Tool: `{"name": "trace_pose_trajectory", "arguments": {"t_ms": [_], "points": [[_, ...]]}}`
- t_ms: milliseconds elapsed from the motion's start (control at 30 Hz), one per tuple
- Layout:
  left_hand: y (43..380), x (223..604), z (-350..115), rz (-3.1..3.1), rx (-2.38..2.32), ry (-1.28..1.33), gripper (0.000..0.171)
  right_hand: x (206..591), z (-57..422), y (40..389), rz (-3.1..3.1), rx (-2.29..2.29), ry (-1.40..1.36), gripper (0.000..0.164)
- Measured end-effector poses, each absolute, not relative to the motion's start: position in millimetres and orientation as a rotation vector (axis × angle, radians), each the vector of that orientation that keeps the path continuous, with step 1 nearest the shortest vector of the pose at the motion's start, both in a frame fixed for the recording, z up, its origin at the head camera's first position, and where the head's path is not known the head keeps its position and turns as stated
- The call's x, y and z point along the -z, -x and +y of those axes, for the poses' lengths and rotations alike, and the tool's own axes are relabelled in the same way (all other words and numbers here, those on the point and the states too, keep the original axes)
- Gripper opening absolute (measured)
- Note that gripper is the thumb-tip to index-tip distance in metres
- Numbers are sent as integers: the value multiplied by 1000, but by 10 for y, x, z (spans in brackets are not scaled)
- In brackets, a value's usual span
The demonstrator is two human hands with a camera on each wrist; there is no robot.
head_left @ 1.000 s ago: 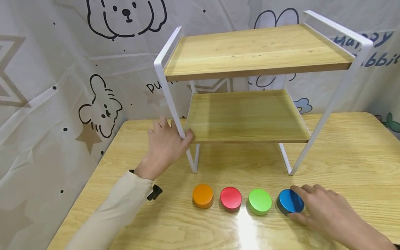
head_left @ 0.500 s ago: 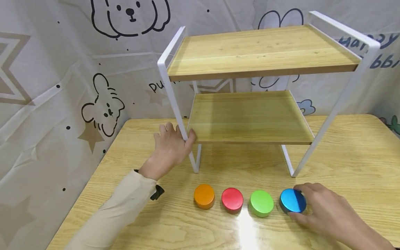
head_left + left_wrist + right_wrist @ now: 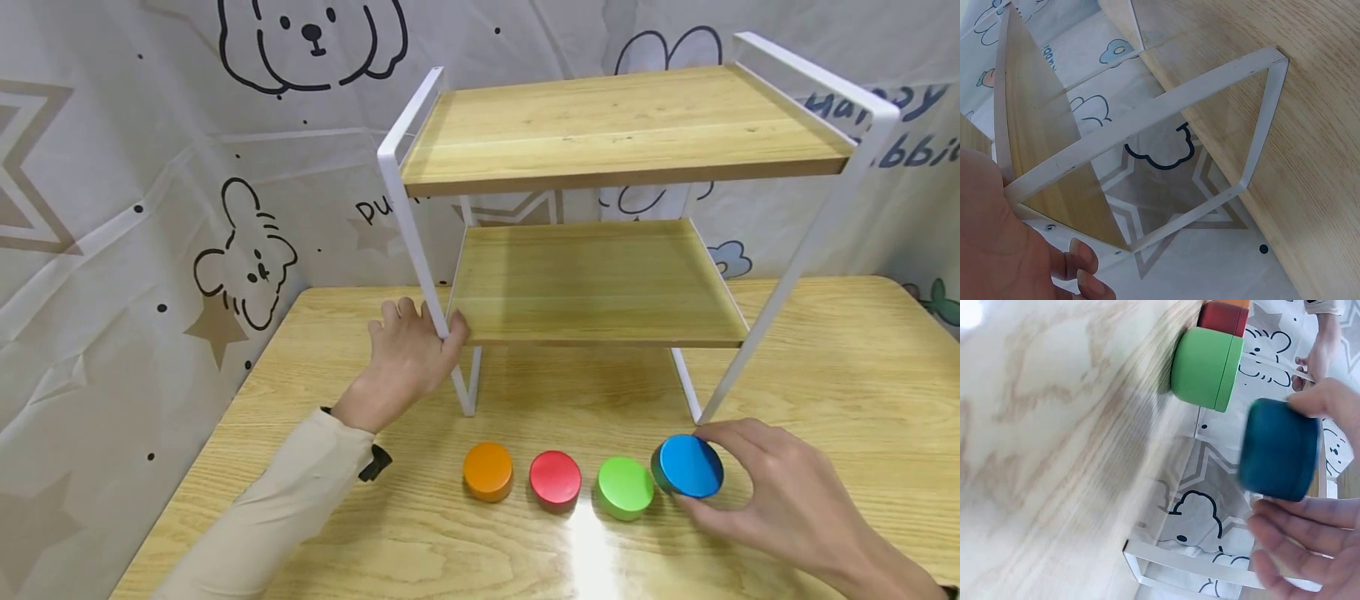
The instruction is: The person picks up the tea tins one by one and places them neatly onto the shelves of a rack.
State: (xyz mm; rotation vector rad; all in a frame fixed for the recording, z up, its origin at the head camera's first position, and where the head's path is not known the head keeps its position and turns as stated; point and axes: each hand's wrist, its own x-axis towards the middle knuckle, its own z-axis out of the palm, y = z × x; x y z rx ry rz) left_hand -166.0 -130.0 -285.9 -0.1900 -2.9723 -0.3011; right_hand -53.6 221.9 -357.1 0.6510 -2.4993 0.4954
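Note:
In the head view my right hand [image 3: 787,496] pinches a blue round tin [image 3: 687,467] between thumb and fingers at its sides. The right wrist view shows this blue tin [image 3: 1279,450] raised off the table, with a lid seam round it. My left hand [image 3: 408,350] holds the left front leg of a two-tier shelf rack [image 3: 600,337] at the lower board, thumb in front of the post. In a row before the rack stand an orange tin [image 3: 487,472], a red tin [image 3: 555,481] and a green tin [image 3: 625,487], the green one nearest the blue.
The rack has white metal side frames [image 3: 780,292] and a wooden top board [image 3: 622,125]. It stands on a wood-grain table [image 3: 360,533], with a printed cloth [image 3: 112,250] hanging behind and at the left.
My right hand has closed on the blue tin, lifted it and shifted it slightly left towards the green one. My left hand has settled on the rack's leg; the other tins stay put.

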Motion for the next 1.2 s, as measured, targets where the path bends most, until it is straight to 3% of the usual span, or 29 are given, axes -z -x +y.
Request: {"name": "trace_pose_trajectory", "arguments": {"t_ms": [533,1200], "points": [[1665,2893,-1275,-3016,360,222,46,3376,1996,674,-2429,-467,-742,53],[1676,2887,-1293,-3069,417,168,60,3095,1640,935,-2360,-465,-866,49]]}}
